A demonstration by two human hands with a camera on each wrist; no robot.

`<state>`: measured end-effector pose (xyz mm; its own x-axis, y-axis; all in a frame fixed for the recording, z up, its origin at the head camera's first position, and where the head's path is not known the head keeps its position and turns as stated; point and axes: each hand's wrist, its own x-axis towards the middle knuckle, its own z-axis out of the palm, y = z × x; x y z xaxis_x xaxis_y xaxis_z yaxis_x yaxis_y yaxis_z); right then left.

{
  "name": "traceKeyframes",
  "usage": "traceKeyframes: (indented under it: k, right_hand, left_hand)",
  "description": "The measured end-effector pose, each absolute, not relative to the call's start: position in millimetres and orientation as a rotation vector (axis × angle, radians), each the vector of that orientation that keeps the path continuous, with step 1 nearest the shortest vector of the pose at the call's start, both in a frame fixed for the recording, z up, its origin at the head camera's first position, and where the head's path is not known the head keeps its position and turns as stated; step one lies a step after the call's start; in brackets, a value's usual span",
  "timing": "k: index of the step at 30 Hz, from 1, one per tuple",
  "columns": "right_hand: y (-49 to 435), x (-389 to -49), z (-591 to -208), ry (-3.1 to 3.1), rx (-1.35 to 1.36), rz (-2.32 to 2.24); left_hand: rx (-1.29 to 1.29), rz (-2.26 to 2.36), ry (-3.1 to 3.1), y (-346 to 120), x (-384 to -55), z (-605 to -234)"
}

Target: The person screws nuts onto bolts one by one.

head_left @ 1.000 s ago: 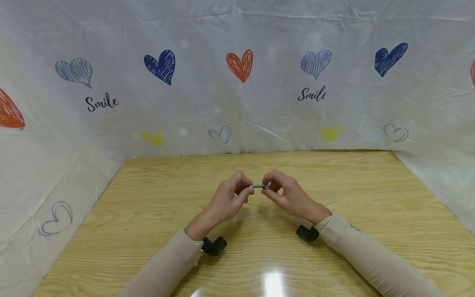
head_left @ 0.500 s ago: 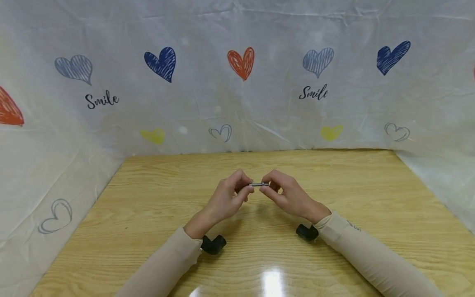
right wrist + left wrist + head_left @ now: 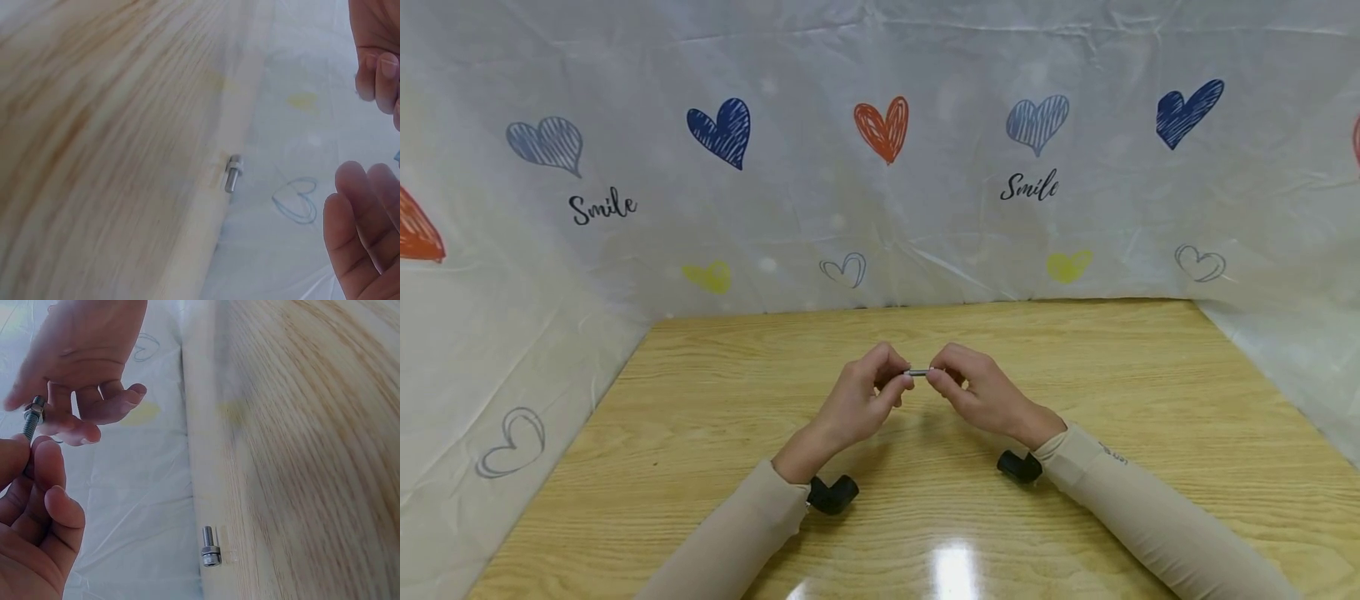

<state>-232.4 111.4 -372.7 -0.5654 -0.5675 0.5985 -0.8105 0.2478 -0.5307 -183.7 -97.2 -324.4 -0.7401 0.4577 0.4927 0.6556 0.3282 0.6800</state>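
My left hand (image 3: 859,398) pinches a small metal bolt (image 3: 919,372) between thumb and fingertips, above the middle of the table. From the right, my right hand (image 3: 988,393) has thumb and index finger at the bolt's other end, hiding that end in the head view. There, the left wrist view shows a hex nut (image 3: 34,413) on the bolt's threads, between the right thumb and index finger. The other right fingers are loosely bent. In the right wrist view the held bolt is out of sight, with the left hand (image 3: 378,59) at the upper right edge.
A second bolt (image 3: 211,550) with a nut on it sits on the wooden table (image 3: 700,433), near its far edge in the wrist views. White cloth (image 3: 790,208) printed with hearts hangs behind and at the sides. A black wrist camera mount (image 3: 832,495) shows under the left sleeve.
The right thumb and index finger have shifted slightly left along the bolt, covering the nut end that showed before. The left hand keeps its hold almost unmoved.
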Motion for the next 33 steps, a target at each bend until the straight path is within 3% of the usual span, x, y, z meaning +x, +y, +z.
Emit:
traceKeyframes:
  k: [33]
  right_hand:
    - [108.7,-229.3,-370.2,-2.145,1.284,1.222]
  left_hand:
    - [-1.022,-1.353,-2.378,-97.0,-181.9,-320.8]
